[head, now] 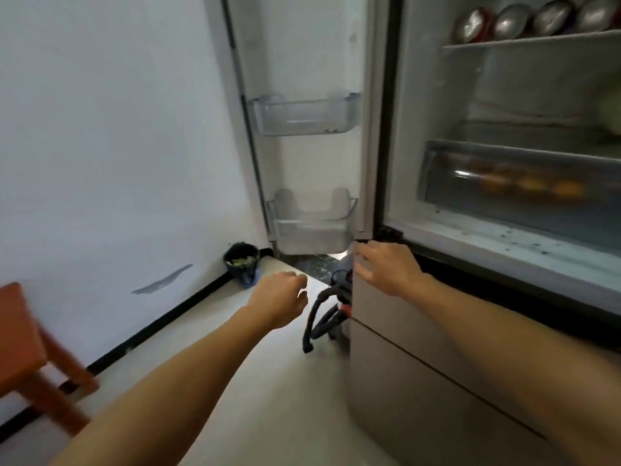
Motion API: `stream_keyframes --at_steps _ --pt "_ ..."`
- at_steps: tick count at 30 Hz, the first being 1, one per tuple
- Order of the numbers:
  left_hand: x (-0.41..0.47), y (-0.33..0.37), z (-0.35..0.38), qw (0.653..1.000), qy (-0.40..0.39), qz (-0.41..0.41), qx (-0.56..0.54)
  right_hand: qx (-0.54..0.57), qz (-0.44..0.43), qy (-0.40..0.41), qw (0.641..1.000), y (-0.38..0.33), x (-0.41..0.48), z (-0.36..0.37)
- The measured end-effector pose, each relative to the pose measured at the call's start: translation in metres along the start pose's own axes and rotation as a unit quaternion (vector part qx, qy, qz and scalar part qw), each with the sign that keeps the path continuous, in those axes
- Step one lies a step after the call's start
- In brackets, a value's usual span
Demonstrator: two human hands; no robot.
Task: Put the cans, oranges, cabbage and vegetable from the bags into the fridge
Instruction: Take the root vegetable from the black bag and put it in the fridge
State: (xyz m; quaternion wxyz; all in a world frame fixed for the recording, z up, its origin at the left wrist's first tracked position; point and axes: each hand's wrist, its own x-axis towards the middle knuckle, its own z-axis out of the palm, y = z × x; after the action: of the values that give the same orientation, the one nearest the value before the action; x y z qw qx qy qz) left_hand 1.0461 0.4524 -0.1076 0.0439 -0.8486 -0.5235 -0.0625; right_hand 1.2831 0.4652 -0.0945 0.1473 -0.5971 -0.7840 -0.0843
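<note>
The fridge [497, 253] stands open on the right, its door [302, 62] swung back to the left. Several cans [534, 20] lie in a row on the top shelf. Oranges [534, 186] show through the clear drawer below. A pale green cabbage [611, 111] sits at the right edge of the middle shelf. My left hand [280, 299] hangs in the air over the floor with loosely curled fingers and holds nothing. My right hand [386, 265] is stretched out, fingers spread, near the lower left corner of the fridge compartment, and holds nothing.
Two door bins [304, 116] hang on the open door. A small black bin [242, 264] stands by the wall. A black hose with a red part [322, 314] lies beside the fridge's lower drawers [420, 381]. An orange stool [30, 358] is at the left.
</note>
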Motion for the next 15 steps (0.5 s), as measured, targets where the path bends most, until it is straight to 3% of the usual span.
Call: stream_keyframes --at_steps 8,15 --pt "-0.227 -0.168 -0.001 0.982 -0.047 -0.179 0.038 0.049 -0.163 -0.029 0.985 -0.243 0.0 0.056" --pt "-0.423 -0.276 -0.033 0.946 -0.065 -0.315 0.051 0.082 -0.335 -0.032 0.938 -0.474 -0.014 0.074"
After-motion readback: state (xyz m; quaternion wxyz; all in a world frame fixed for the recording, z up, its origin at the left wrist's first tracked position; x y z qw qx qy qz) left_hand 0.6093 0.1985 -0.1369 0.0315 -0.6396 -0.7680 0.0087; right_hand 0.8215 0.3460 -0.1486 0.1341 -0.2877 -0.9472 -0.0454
